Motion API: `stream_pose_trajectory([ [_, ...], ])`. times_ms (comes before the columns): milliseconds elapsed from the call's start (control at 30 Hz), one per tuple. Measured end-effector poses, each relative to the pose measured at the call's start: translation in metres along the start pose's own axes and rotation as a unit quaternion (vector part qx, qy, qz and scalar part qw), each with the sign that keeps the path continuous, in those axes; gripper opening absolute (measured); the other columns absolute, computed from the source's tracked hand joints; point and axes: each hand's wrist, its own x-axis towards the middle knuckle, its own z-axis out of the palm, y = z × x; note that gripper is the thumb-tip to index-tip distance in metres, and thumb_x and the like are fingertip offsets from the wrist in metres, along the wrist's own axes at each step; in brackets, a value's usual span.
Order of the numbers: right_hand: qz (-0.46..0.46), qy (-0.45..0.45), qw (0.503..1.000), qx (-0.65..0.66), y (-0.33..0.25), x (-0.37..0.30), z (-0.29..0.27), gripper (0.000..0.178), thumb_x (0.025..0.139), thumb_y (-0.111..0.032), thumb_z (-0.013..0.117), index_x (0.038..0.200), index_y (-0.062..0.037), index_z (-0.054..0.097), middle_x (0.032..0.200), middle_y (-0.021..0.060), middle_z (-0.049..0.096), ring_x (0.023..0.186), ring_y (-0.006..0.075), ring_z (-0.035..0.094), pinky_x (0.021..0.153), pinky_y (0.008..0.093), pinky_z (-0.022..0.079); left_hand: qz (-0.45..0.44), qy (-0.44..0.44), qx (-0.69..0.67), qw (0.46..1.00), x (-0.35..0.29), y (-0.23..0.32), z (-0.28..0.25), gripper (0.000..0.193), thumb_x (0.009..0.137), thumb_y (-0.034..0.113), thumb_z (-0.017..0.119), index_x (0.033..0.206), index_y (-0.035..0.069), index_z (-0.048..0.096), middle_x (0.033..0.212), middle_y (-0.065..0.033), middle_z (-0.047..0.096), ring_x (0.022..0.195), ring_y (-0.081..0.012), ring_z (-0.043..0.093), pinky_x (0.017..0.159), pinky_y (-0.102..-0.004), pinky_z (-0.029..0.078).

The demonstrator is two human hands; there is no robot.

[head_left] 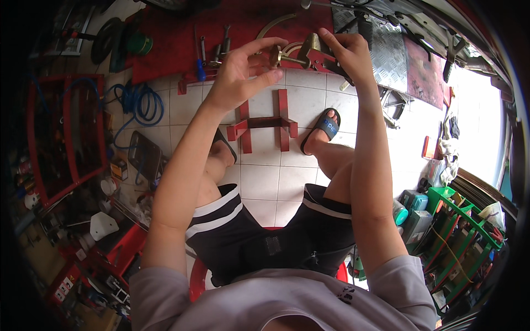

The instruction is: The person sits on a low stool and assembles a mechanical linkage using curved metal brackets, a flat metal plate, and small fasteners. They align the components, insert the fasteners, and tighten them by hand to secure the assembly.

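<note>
Over the front edge of a red worktop, both my hands are at a brass-coloured metal fitting. My left hand [240,77] curls its thumb and fingers around the round disc head [275,57] at the end of the fitting's thin screw [294,62]. My right hand [352,54] grips the other end, its thumb along the side of a tapered brass-coloured block [311,46]. A dark flat bar [333,66] lies against the right palm. The right fingers are partly hidden behind the fitting.
The red worktop [171,33] holds a blue-handled screwdriver [200,69], wrenches [226,41] and a green tin [139,43]. A red metal stand [263,122] is on the tiles between my feet. A blue hose [144,105] lies left; a green tool rack [461,220] stands right.
</note>
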Motion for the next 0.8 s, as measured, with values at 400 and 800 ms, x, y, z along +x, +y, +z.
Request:
stream_pose_trajectory([
  [400,0.03,-0.036,0.991,-0.124,0.009,0.001,-0.001,0.043,0.085,-0.055,0.06,0.089,-0.0163,0.078,0.062,0.0045,0.068,0.071,0.0239,0.07,0.07,0.0368,0.054,-0.205,0.052,0.121,0.97,0.02,-0.036,-0.018,0.041,0.099,0.04,0.054,0.11,0.002,0.065,0.089,-0.0041,0.066,0.072,-0.0106,0.061,0.064,-0.0244,0.046],
  [800,0.029,-0.044,0.991,-0.12,0.015,0.002,0.001,0.039,0.086,-0.05,0.06,0.094,-0.016,0.078,0.068,0.0068,0.07,0.075,0.0261,0.07,0.077,0.0387,0.054,-0.239,0.002,0.127,0.963,0.026,-0.039,-0.033,0.035,0.093,0.024,0.064,0.118,0.0,0.063,0.1,-0.0055,0.069,0.085,-0.0106,0.066,0.067,-0.0223,0.048],
])
